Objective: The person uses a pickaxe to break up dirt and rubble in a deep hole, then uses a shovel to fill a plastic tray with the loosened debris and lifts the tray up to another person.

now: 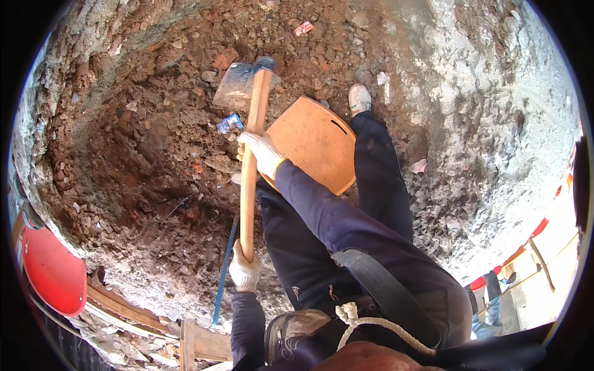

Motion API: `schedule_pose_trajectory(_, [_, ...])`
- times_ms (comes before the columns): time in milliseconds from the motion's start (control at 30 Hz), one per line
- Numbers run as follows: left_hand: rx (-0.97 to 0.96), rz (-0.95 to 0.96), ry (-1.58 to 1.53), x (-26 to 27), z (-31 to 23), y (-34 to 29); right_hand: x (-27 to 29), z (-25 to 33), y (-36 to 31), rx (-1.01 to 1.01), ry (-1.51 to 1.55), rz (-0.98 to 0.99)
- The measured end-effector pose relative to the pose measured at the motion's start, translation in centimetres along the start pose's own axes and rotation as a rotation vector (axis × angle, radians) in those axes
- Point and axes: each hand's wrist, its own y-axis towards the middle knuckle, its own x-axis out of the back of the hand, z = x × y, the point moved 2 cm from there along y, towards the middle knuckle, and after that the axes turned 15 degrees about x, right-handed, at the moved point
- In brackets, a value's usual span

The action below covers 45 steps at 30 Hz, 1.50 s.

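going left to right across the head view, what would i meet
red rounded object → blue crumpled wrapper → hoe's wooden handle → orange slotted panel → pale shoe → pinkish scrap

Smooth bare wood forms the handle point(248, 191), dirt-dulled metal the blade point(234, 88), against rough, crumbly earth point(124, 167). The gloves point(265, 154) are knitted cloth, the trousers point(382, 170) matt fabric, the strap point(387, 287) ribbed webbing, the rope point(348, 314) coarse and twisted. The orange pan point(312, 145) looks like matt plastic; the curved red object point(54, 272) is glossy.
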Motion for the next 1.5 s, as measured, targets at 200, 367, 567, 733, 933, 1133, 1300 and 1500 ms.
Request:
schedule_pose_trajectory(200, [-0.422,-0.098,0.013,1.8,-1.6,8.9,5.7,9.7,-8.4,0.356,0.439,-0.08])
schedule_pose_trajectory(367, [-0.586,-0.007,0.134,-2.4,-12.0,25.5,10.5,12.0,0.0,0.678,0.497,-0.154])
schedule_pose_trajectory(567, [-0.504,0.115,0.275,-3.3,-13.5,39.4,6.6,8.5,12.9,0.747,0.331,-0.557])
schedule_pose_trajectory(733, [-0.507,0.086,0.23,3.8,-12.4,34.5,3.0,8.8,10.7,0.636,0.457,-0.358])
schedule_pose_trajectory(933, [-0.508,-0.28,0.285,10.6,0.2,29.9,-2.3,-1.6,6.8,0.308,0.646,-0.12])
schedule_pose_trajectory(1133, [-0.485,-0.277,0.253,6.2,4.5,24.2,3.6,-1.6,-3.2,0.164,0.563,0.002])
schedule_pose_trajectory(1300, [-0.727,-0.219,0.197,0.1,-5.5,27.5,12.0,3.4,-2.3,0.498,0.529,-0.021])
schedule_pose_trajectory(1500, [-0.504,0.048,0.403,5.6,-12.3,34.6,5.9,4.5,8.9,0.442,0.593,-0.511])
